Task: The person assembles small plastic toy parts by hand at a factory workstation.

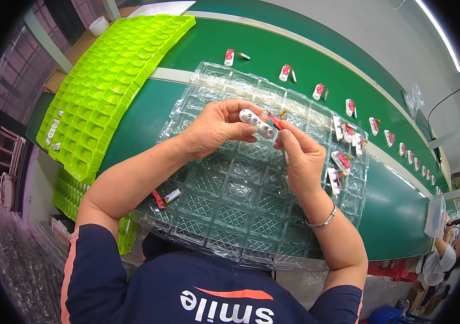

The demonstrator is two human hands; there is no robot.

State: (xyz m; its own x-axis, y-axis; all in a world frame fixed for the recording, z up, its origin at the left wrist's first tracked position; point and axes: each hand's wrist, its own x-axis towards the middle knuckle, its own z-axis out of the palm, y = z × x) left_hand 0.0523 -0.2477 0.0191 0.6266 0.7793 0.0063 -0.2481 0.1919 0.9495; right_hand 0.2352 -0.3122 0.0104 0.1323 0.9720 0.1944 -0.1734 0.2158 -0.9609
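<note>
Between the fingers and thumb of my left hand (216,127) is a white oblong plastic casing (258,125) with a row of round grey spots. My right hand (301,154) pinches a small red circuit board (274,120) at the casing's right end; a bit of yellow shows beside it. Whether board and casing are joined I cannot tell. Both hands are above a clear plastic compartment tray (238,191). Several white casings with red boards (341,161) lie in its right compartments. A loose red board (158,199) and a small silver battery (172,195) rest at its left side.
A lime-green moulded tray (106,92) with small white pieces stands on the left. Beyond the clear tray, casings with red boards (285,72) line a green conveyor belt (305,54). A co-worker (443,254) is at the far right, near a translucent bin (435,216).
</note>
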